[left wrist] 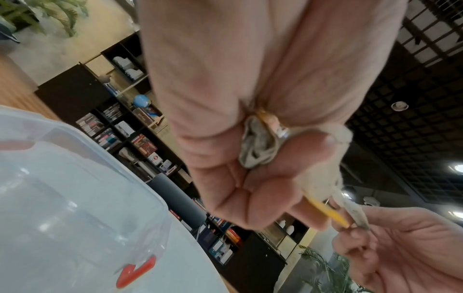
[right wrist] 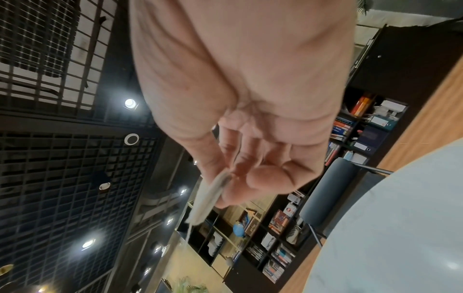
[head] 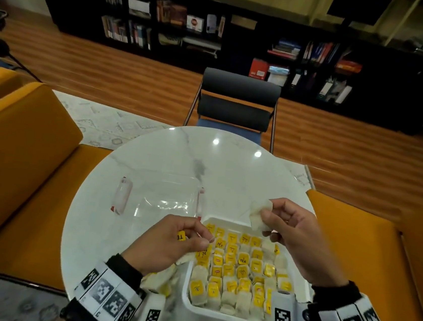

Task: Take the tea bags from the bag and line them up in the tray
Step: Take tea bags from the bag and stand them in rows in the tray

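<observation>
A white tray (head: pixel 213 317) on the round table holds rows of tea bags (head: pixel 242 260) with yellow tags. My right hand (head: pixel 269 214) is raised over the tray's far edge and pinches a white tea bag (head: pixel 258 215) between thumb and fingers; the right wrist view shows that tea bag (right wrist: pixel 208 200) edge-on in my right hand (right wrist: pixel 225 178). My left hand (head: pixel 196 237) hovers at the tray's far left corner, curled on a yellow tag (head: pixel 180 236). Seen from the left wrist, my left hand (left wrist: pixel 275 150) grips a crumpled tea bag (left wrist: pixel 255 146).
A clear plastic container (head: pixel 166 197) with red clips lies on the white marble table (head: pixel 179 151) beyond my left hand. Loose tea bags (head: pixel 162 279) are heaped left of the tray. A dark chair (head: pixel 238 100) stands at the far side, orange seats (head: pixel 20 165) on both flanks.
</observation>
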`<action>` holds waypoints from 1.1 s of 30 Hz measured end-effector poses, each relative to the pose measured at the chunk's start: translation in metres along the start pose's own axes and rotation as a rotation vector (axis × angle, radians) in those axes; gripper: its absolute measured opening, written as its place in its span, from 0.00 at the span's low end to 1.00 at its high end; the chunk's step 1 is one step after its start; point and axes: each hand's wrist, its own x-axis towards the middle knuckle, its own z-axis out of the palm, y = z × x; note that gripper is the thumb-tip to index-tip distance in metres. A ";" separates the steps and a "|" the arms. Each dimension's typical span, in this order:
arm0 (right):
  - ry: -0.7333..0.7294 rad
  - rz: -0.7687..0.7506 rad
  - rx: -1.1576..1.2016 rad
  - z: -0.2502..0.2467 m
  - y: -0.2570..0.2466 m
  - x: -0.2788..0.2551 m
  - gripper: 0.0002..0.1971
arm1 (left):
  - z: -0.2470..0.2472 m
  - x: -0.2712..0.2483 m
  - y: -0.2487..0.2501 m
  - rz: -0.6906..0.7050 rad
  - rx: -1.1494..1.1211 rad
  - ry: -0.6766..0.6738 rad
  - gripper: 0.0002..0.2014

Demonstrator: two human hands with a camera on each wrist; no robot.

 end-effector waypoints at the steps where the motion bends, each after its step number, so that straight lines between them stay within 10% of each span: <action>1: 0.015 0.001 0.007 0.000 0.004 -0.001 0.04 | 0.001 -0.001 -0.002 -0.026 0.001 0.002 0.04; 22: -0.129 -0.043 -0.089 0.051 0.044 -0.026 0.04 | 0.030 0.008 -0.002 -0.084 -0.104 0.245 0.10; 33: -0.101 0.125 -0.136 0.045 0.080 -0.024 0.05 | 0.045 0.006 -0.034 -0.170 -0.045 0.143 0.07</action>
